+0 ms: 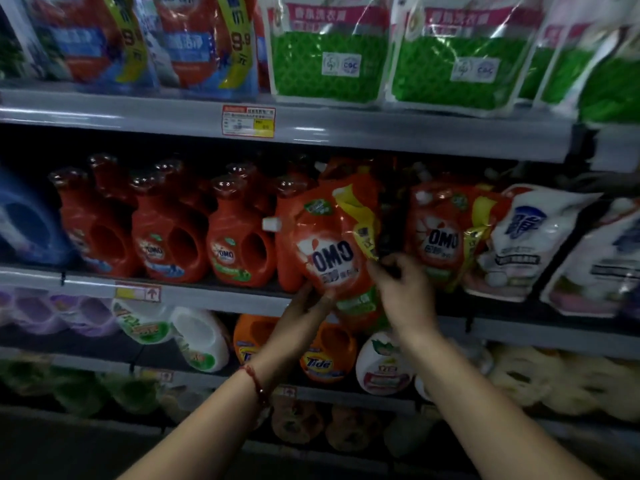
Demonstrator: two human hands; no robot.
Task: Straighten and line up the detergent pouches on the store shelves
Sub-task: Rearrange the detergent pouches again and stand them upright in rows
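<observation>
Grey metal middle shelf [214, 296]: red plastic OMO pouch [329, 244] tilted left, overhanging the front edge, not yet straight. Second red OMO pouch [440, 237] leans too. Left hand [304, 313] grips its lower edge; right hand [405, 292] pinches its yellow strip [360, 230].

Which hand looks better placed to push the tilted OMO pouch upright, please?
Probably the left hand: its grip is under the tilted OMO pouch at the lower left corner, while the right hand only pinches its right edge.
</observation>
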